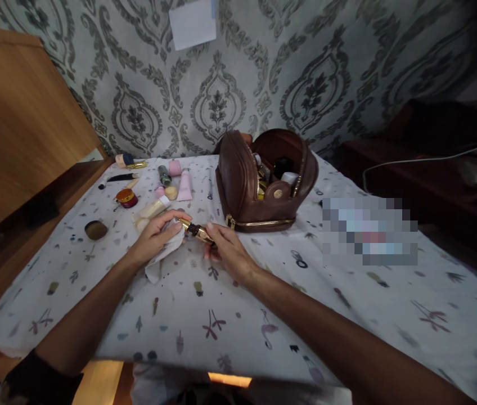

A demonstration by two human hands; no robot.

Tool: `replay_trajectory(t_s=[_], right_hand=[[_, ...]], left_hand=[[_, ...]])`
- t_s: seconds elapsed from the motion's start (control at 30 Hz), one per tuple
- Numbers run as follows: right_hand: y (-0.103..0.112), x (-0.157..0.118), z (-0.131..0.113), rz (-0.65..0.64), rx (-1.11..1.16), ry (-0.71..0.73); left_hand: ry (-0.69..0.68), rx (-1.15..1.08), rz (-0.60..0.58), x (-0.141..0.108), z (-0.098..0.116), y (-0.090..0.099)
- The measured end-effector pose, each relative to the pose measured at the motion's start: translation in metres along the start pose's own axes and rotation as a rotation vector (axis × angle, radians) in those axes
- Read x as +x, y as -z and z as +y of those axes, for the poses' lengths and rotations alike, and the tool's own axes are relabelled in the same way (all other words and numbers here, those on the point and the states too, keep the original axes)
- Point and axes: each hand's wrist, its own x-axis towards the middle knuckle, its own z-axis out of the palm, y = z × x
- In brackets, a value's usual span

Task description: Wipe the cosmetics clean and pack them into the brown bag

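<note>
Between my two hands is a small dark and gold cosmetic tube (196, 229), tilted down to the right. My left hand (158, 234) pinches its gold upper end and also has a white cloth (163, 257) bunched under the palm. The fingers of my right hand (229, 250) are closed round the tube's lower end. Just behind my hands, to the right, stands an open brown leather bag (259, 208) with several small bottles inside. A cream-coloured tube (152, 209) lies right behind my left hand.
Beyond my left hand are a pink tube (185, 185), a pink jar (175, 167), a green bottle (164, 175) and a red jar with an orange lid (126, 198). A brown oval item (95, 229) lies at the left. Something blurred out lies right of the bag.
</note>
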Motion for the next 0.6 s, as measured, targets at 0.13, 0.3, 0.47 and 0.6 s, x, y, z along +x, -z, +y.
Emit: replay_trajectory(t_s=[0.13, 0.3, 0.47, 0.6], right_hand=[[-0.0023, 0.0, -0.001, 0.023, 0.038, 0.01], [-0.0033, -0.0002, 0.0018, 0.025, 0.102, 0.039], [-0.001, 0.0009, 0.002, 0.013, 0.073, 0.005], [-0.0012, 0.0015, 0.0008, 0.02, -0.006, 0.026]], left_hand=[[-0.005, 0.009, 0.025, 0.0011, -0.0004, -0.0014], [0.004, 0.005, 0.03, 0.0012, -0.001, -0.0016], [0.021, -0.021, 0.008, 0.0004, -0.003, 0.0], [0.028, 0.008, 0.001, 0.0001, -0.0024, -0.0002]])
